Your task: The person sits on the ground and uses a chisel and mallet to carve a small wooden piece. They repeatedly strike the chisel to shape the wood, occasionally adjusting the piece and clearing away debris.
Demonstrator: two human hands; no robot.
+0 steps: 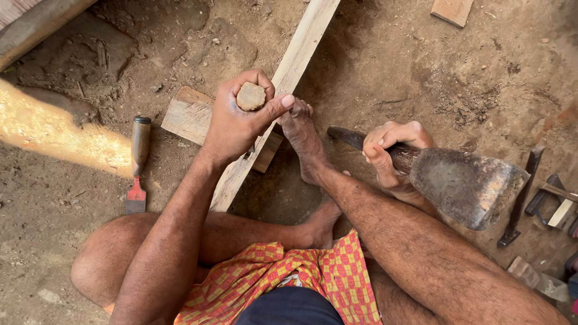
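Head view: a chisel handle is gripped upright in the left hand over 1 plank; an axe is clenched by the right hand. Chiselling seems underway; a squarely aimed strike is judged necessary.

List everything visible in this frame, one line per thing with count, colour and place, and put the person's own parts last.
wooden plank: 1, pale, running from top centre down to the lap
wood block: 1, light brown, under the plank
chisel handle: 1, brown, upright in the left hand
hatchet: 1, dark rusty head, in the right hand
spare chisel: 1, brown handle, red blade, on the dirt at left
metal tools: several, dark, right edge
wood offcut: 1, tan, top right
dirt floor: brown, all around
left hand: gripping the chisel handle
right hand: gripping the hatchet
foot: against the plank
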